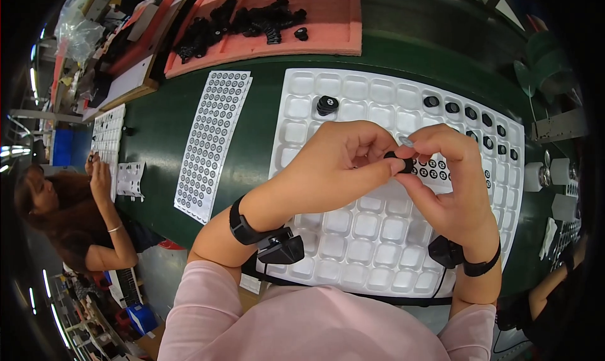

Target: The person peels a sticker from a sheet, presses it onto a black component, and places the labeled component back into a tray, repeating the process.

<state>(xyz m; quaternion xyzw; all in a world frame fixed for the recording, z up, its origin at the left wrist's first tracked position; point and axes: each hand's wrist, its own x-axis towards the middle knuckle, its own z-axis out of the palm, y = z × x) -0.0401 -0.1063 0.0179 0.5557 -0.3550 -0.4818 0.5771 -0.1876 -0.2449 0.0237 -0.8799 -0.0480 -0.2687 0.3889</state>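
Observation:
Over a white compartment tray [337, 222], my two hands meet. My left hand [346, 162] is closed, its thumb and fingers pinching a small black round part [405, 164]. My right hand [450, 184] is closed too, with a small pale round sticker [406, 142] at its index fingertip, just above the black part. Its thumb tip is near or against the black part's lower edge; which one I cannot tell. A sheet of round black-and-white stickers [435, 169] lies beneath my hands, partly hidden by them. Black parts [452, 108] sit singly in several compartments at the tray's far right.
A stack of black pieces [327, 105] stands in a far-left compartment. Left of the tray lies a long sticker sheet [211, 140] on the green table [157, 153]. A pink foam tray [328, 27] behind holds heaped black parts [252, 23]. Another person [69, 209] works at far left.

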